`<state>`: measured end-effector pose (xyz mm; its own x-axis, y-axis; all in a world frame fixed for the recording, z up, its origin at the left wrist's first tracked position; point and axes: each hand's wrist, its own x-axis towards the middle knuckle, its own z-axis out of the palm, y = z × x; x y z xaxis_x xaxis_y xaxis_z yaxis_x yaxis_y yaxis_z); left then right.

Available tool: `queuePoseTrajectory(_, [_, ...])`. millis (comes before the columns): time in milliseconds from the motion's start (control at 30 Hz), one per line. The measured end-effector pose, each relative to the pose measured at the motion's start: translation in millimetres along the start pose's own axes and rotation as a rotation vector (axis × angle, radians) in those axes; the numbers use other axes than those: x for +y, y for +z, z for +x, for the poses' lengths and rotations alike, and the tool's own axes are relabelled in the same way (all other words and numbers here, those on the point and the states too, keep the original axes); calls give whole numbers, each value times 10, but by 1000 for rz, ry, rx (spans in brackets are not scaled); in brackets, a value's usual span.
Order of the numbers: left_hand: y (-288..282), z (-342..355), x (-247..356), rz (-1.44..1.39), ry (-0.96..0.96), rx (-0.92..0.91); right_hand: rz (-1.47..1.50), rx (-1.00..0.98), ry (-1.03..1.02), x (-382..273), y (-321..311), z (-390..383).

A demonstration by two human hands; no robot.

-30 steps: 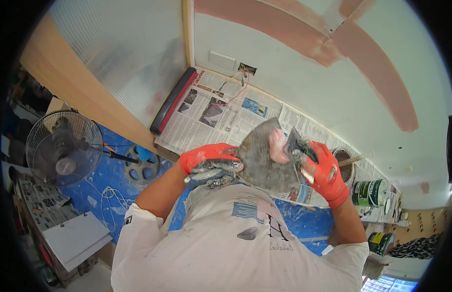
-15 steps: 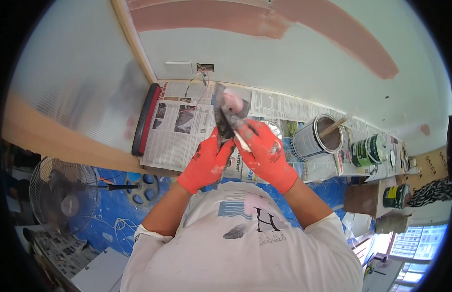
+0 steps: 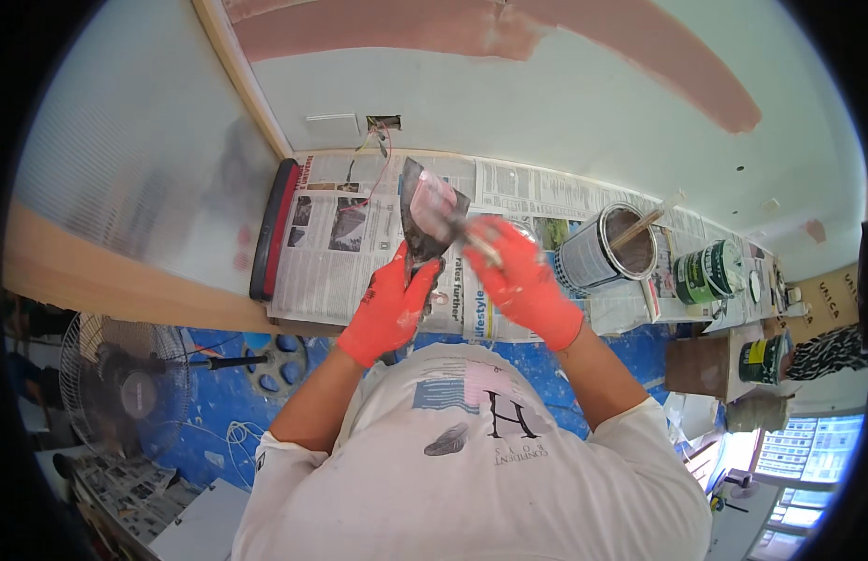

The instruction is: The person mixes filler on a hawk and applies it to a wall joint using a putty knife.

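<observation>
My left hand (image 3: pixel 394 304), in an orange-red glove, is closed round a wide dark-bladed putty knife (image 3: pixel 422 241), its blade pointing away from me. Pink filler (image 3: pixel 434 196) lies in a smear across that blade. In my right hand (image 3: pixel 520 280), gloved alike and closed, is a second putty knife with a pale handle (image 3: pixel 483 247). Motion blurs this second tool; its dark end is at the right edge of the first blade, and I cannot tell whether the two touch. Pale smudges mark both gloves.
Newspaper (image 3: pixel 326 271) covers the worktop along a pale wall (image 3: pixel 546 103) with pink patches. An open paint can (image 3: pixel 584 262) holding a stick and a green tub (image 3: pixel 705 273) stand to the right. Wires hang from a wall socket opening (image 3: pixel 385 122). A fan (image 3: pixel 135 383) stands at left.
My hands have moved apart, the right one shifting right with its putty knife. The left putty knife's blade now shows more of its face, with the pink filler spread flatter along it.
</observation>
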<state>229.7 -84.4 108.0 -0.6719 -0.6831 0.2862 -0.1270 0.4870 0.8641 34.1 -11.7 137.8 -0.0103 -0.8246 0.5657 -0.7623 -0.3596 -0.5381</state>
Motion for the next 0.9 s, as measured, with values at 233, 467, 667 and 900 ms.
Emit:
queuePoseTrajectory(233, [6, -41, -237, 88, 56, -32, -47, -10, -42, 233, 119, 22])
queuePoseTrajectory(467, [-175, 53, -387, -37, -32, -13, -7, -55, 60, 274, 284, 232])
queuePoseTrajectory(667, [-374, 94, -444, -238, -140, -51, -14, -2, 75, 68, 540, 312])
queuePoseTrajectory(900, [-510, 27, -801, -258, -106, -31, -122, -121, 65, -99, 770, 445])
